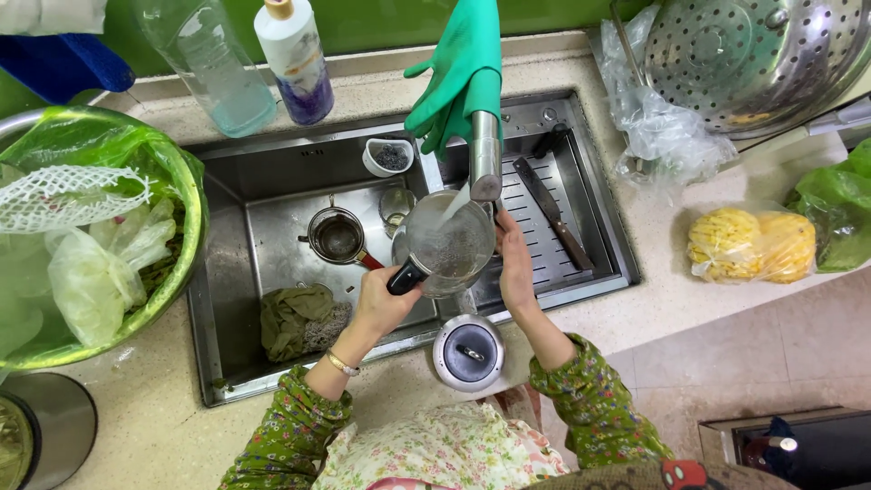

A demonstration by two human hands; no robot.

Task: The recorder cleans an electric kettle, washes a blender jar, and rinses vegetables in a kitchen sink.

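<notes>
Left hand grips the black handle of the glass jug; right hand clasps its far rim. Jug sits between both hands, under the running faucet, above the sink.

Both arms wear long green sleeves printed with small flowers. A thin beaded bracelet circles the left wrist. Over the near torso lies a pale apron with pink and green floral print.
</notes>
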